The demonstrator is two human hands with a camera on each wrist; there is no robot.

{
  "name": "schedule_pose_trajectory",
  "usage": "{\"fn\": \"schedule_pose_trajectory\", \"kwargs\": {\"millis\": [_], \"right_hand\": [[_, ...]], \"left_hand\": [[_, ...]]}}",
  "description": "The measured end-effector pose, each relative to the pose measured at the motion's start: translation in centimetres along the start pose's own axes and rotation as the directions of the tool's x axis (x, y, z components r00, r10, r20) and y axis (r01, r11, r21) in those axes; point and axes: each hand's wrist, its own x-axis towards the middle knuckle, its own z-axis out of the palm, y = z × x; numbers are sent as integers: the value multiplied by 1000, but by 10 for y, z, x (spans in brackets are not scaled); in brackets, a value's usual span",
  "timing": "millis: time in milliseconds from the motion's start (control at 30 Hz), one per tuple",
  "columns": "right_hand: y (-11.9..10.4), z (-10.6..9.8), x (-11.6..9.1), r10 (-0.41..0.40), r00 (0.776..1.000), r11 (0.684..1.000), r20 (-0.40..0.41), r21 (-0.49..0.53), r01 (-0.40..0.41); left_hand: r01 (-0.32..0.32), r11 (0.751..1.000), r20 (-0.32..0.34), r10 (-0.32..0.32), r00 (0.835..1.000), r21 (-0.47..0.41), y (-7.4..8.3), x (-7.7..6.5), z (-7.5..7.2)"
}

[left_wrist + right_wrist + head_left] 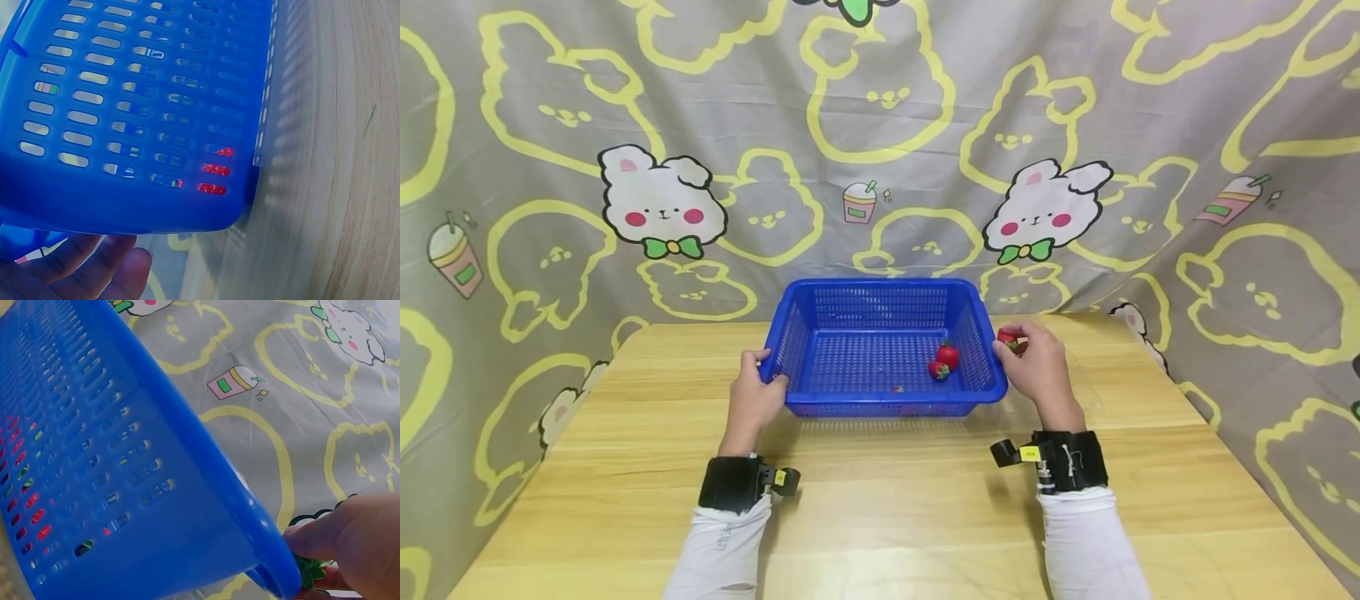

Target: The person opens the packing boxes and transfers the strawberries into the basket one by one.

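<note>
A blue plastic basket [895, 398] with slotted walls stands on the wooden table. My left hand [754, 404] grips its left rim; the left wrist view shows fingers [103, 265] beneath the rim. At the right rim, my right hand [1042, 367] holds a red strawberry [1008, 337] just outside the basket, its green leaves [311, 571] visible in the right wrist view. The thumb of that hand is at the rim. Two strawberries, one larger [948, 356] and one smaller [937, 370], lie inside toward the right. More red shows near the front wall, mostly hidden.
The wooden table [880, 517] extends in front of the basket and to both sides. Right behind the basket hangs a grey curtain [760, 292] with cartoon prints, which also encloses the left and right sides. Black straps with cameras sit on both wrists.
</note>
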Motion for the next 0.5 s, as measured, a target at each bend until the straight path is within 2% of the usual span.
{"fn": "schedule_pose_trajectory", "kwargs": {"millis": [367, 500], "right_hand": [[-10, 3, 0, -4, 1000, 1000, 17, -6, 4], [-13, 5, 0, -30, 1000, 999, 5, -13, 31]], "left_hand": [[8, 1000, 3, -8, 1000, -11, 1, 0, 0], [13, 1000, 8, -13, 1000, -11, 2, 1, -1]]}}
